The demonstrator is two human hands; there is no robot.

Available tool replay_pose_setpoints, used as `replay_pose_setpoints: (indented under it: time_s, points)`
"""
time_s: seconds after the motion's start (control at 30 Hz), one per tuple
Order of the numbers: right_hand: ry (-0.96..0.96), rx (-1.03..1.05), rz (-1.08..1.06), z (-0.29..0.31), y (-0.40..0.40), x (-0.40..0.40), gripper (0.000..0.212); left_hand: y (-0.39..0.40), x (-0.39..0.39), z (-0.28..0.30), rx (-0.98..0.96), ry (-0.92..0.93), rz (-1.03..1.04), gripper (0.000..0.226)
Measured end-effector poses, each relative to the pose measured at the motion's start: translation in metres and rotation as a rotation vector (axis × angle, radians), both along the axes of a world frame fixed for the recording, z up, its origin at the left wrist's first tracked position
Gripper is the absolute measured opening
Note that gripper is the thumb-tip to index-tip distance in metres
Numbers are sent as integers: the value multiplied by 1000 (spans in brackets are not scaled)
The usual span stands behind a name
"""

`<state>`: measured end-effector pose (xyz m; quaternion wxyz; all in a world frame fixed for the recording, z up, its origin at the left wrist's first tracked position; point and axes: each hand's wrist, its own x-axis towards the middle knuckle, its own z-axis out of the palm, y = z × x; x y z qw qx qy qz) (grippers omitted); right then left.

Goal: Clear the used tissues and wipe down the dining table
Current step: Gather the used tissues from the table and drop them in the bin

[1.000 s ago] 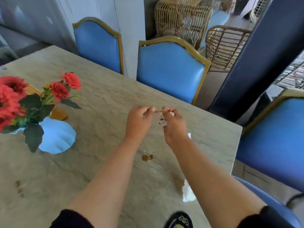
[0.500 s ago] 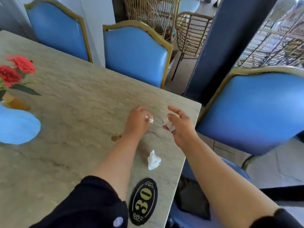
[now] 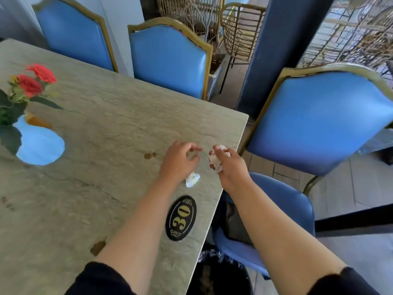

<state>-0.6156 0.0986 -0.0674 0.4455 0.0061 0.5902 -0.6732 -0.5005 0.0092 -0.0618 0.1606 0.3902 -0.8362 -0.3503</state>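
My right hand (image 3: 230, 167) is closed around a crumpled white tissue wad (image 3: 215, 160) just above the right edge of the stone dining table (image 3: 95, 128). My left hand (image 3: 180, 160) hovers beside it with curled fingers apart and nothing in them. A second crumpled white tissue (image 3: 192, 179) lies on the table right under my left wrist. Brown stains mark the top: one (image 3: 150, 155) left of my left hand, another (image 3: 98, 248) near the front edge.
A black oval plaque with "30" (image 3: 180, 218) is fixed near the table's right edge. A blue vase of red flowers (image 3: 32, 116) stands at the left. Blue chairs (image 3: 170, 60) surround the table. A black-lined bin (image 3: 219, 273) sits below the table's corner.
The view has shifted left and the flowers show more. My right hand has closed on a bigger wad of tissue, and my left hand has let go of its small scrap.
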Motion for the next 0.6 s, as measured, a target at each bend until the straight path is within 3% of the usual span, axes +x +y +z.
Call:
replay_pose_setpoints:
  time_s: [0.1, 0.17, 0.27, 0.4, 0.5, 0.6]
  points:
    - [2, 5, 14, 3, 21, 2, 11, 16, 15, -13, -5, -231, -88, 50]
    - [16, -2, 32, 6, 35, 5, 13, 26, 20, -18, 13, -229, -56, 41]
    - [34, -37, 22, 10, 54, 6, 7, 37, 22, -13, 57, -111, 81, 10]
    - [16, -65, 61, 12, 81, 10, 30, 70, 15, 1, 281, 147, 272, 24]
    - [6, -53, 177, 13, 100, 16, 34, 105, 12, 6, 472, 358, 340, 28]
    - [-25, -92, 207, 16, 122, 21, 28, 141, 11, 9, 454, 349, 327, 15]
